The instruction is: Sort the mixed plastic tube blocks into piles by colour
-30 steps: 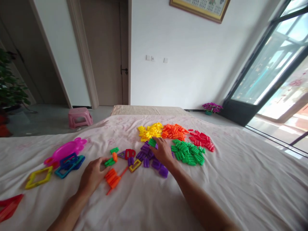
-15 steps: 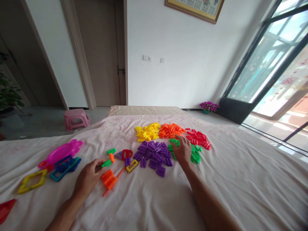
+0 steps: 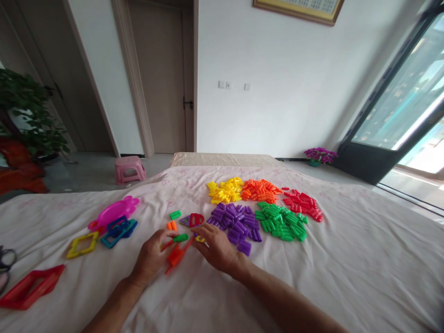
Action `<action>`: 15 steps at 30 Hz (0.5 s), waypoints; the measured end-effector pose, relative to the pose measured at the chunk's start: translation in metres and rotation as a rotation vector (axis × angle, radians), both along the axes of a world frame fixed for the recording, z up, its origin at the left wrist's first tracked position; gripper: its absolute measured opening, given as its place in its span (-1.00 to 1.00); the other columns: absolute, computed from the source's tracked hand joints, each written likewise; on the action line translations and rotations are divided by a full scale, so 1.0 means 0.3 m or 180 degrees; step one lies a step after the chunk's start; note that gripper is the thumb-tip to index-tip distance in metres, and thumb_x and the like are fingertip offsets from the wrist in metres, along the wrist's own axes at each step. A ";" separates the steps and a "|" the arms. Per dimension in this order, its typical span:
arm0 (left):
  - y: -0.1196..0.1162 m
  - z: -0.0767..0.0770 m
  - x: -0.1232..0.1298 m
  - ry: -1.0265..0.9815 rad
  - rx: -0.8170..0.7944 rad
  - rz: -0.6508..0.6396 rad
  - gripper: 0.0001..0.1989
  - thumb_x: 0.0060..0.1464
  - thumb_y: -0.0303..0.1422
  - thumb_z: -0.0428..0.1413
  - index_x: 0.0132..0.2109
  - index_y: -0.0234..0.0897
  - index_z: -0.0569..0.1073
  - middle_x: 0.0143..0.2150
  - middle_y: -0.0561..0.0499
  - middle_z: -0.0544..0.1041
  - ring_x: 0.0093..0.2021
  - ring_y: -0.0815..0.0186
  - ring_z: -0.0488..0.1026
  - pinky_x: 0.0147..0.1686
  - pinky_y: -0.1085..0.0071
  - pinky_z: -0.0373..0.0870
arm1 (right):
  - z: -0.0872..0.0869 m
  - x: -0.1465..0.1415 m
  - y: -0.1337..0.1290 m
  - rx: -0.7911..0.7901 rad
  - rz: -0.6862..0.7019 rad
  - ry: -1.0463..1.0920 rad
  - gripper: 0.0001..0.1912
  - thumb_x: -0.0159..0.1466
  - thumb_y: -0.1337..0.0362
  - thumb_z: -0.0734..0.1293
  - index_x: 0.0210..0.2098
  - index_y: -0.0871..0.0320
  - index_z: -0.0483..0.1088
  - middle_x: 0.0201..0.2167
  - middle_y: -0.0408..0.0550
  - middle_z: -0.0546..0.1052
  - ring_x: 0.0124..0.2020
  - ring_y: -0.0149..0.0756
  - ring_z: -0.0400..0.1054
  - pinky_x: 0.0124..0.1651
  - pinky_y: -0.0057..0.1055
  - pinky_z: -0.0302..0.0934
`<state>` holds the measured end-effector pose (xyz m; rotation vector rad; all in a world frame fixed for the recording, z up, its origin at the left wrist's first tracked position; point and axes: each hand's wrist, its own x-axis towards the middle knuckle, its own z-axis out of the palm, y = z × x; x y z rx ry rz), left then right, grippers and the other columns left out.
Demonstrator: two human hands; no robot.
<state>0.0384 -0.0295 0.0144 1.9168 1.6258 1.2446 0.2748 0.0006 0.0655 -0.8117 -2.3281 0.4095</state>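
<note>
My left hand (image 3: 152,255) is closed in a pinch on a small green plastic building block (image 3: 181,237), above the sheet. Just below the block lies an orange construction of blocks with thin rods (image 3: 176,255), slightly blurred. My right hand (image 3: 219,248) hovers close by on the right, thumb and fingers apart, with nothing visible in them. Between them part of a yellow frame (image 3: 200,238) shows. Behind the hands lie a loose orange block (image 3: 171,225), another green block (image 3: 175,214) and a red piece (image 3: 196,219) beside a purple triangle (image 3: 185,221).
Sorted block piles lie beyond my right hand: purple (image 3: 233,219), green (image 3: 282,222), yellow (image 3: 225,190), orange (image 3: 261,190) and red (image 3: 303,205). To the left are a pink tray (image 3: 116,210), blue frames (image 3: 120,231), a yellow frame (image 3: 82,245) and a red frame (image 3: 17,289).
My right hand has come left from the green pile to beside my left hand. The left hand still grips the green block. The camera view has swung left.
</note>
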 end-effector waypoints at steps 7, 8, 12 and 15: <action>-0.007 0.020 0.023 0.0155 -0.0080 -0.0106 -0.80 0.09 -0.20 0.15 -0.19 -0.18 0.53 -0.20 -0.01 0.62 -0.14 0.21 0.55 -0.05 0.32 0.47 | -0.056 -0.076 0.003 -0.0391 0.0070 0.0275 -0.79 0.37 0.23 0.27 -0.03 0.02 0.45 -0.18 -0.10 0.56 -0.18 -0.29 0.46 -0.08 -0.41 0.31; -0.005 0.019 0.016 0.0153 -0.0075 -0.0120 -0.79 0.11 -0.19 0.13 -0.19 -0.19 0.53 -0.19 -0.01 0.61 -0.13 0.22 0.55 -0.05 0.33 0.46 | -0.060 -0.069 0.012 -0.0417 0.0012 0.0338 -0.79 0.37 0.24 0.27 -0.03 0.03 0.45 -0.17 -0.09 0.56 -0.17 -0.29 0.46 -0.09 -0.41 0.31; 0.015 0.006 -0.040 -0.0006 0.0013 0.0319 -0.69 0.18 -0.12 0.02 -0.16 -0.22 0.52 -0.15 -0.05 0.62 -0.08 0.20 0.53 -0.01 0.33 0.41 | -0.042 0.010 0.079 -0.0223 -0.0485 0.0544 -0.78 0.33 0.28 0.27 -0.04 0.09 0.45 -0.20 -0.05 0.55 -0.19 -0.26 0.45 -0.10 -0.38 0.30; 0.037 -0.015 -0.097 -0.0186 -0.0104 0.0827 -0.64 0.17 -0.08 0.01 -0.14 -0.24 0.51 -0.13 -0.08 0.62 -0.09 0.18 0.53 -0.04 0.33 0.40 | -0.018 0.112 0.163 0.0016 -0.1072 0.0622 -0.76 0.33 0.25 0.24 -0.05 0.10 0.45 -0.18 -0.02 0.57 -0.17 -0.23 0.44 -0.06 -0.33 0.29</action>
